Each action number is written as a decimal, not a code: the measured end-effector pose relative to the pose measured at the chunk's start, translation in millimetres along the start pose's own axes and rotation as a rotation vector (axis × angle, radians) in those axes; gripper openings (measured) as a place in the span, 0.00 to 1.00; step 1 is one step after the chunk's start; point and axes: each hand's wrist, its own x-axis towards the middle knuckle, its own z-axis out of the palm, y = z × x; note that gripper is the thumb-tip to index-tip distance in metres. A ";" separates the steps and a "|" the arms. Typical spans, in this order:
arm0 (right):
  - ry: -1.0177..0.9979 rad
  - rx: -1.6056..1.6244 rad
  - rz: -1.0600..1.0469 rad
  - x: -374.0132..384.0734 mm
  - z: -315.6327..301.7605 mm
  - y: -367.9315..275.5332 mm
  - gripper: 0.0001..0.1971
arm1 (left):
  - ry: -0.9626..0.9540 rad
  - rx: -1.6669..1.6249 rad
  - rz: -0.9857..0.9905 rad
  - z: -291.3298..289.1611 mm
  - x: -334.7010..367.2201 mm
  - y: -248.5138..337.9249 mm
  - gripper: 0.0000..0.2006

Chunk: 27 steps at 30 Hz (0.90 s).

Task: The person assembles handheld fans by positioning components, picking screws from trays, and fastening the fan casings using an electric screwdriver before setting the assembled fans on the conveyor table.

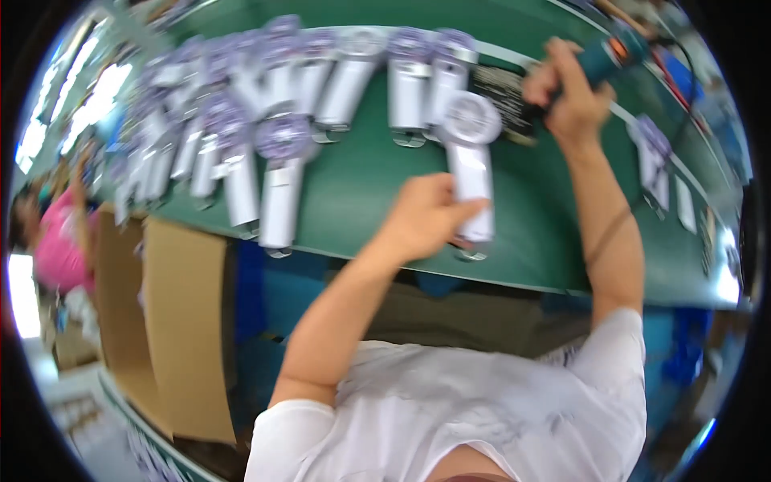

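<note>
One smooth, round-headed plastic fan [471, 165] in left hand [427, 215]

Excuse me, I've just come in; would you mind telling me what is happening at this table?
A person's left hand holds a white handheld fan by its handle, near the front edge of the green table. The right hand grasps a teal power tool, apparently an electric screwdriver, off to the right and apart from that fan. Many similar white-and-purple fans lie on the table, mostly to the left.

White handheld fan [472, 165], green table [345, 193]
</note>
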 end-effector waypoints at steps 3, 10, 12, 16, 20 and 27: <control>0.047 0.123 -0.040 -10.2 15.8 -32.2 0.08 | 0.013 0.025 -0.032 -4.7 -4.3 10.0 0.15; -0.465 0.372 -0.096 -62.3 -25.7 -83.2 0.21 | -0.003 0.098 -0.053 10.6 -2.1 17.2 0.16; -0.545 0.380 -0.086 -77.0 -21.5 -86.2 0.22 | 0.022 0.145 -0.066 12.5 -3.5 17.8 0.16; -0.501 0.374 -0.033 -106.4 1.0 -89.7 0.19 | 0.033 0.155 -0.051 10.3 -6.9 16.6 0.16; -0.432 0.234 -0.021 -116.4 7.1 -98.5 0.19 | 0.039 0.188 -0.046 15.4 -3.5 20.9 0.16; -0.503 0.447 -0.099 -98.2 -7.5 -94.5 0.18 | -0.027 0.102 -0.024 6.6 -10.8 18.6 0.16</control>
